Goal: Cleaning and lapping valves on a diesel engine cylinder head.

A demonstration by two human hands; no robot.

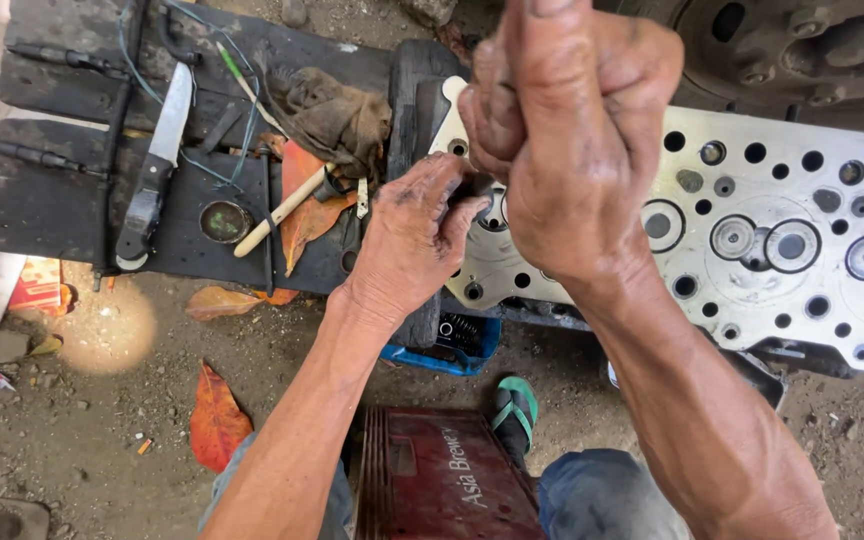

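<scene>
Clearly, a grey metal cylinder head point(772, 240) was seen lying flat across the right of the head view, its face full of round holes and ringed valve seats. The left hand point(414, 240) was laid on the near left end of the cylinder head, fingers curled down and greasy, fingertips point(452, 195) pressed at a valve seat; whether anything was pinched under them could not be told. The right hand point(572, 130) was raised close to the camera just above the same end, closed into a fist; what it gripped was hidden by the fist itself. A dark wooden board point(52, 210) was seen left of the hands, resting on the dirt ground point(82, 400). On the board a large knife point(157, 165) with a dark handle was laid lengthwise, with a small round tin point(225, 221) just beside it and a pale wooden stick point(277, 212) near the tin. A dirty brown rag point(337, 115) was bunched at the board's far right, near the left hand. Orange dry leaves point(217, 420) were scattered on the ground. A dark red crate point(432, 480) was seen under the person, between the knees, and a green sandal point(515, 410) just beyond it. A blue tray point(472, 350) was tucked under the cylinder head's edge.
</scene>
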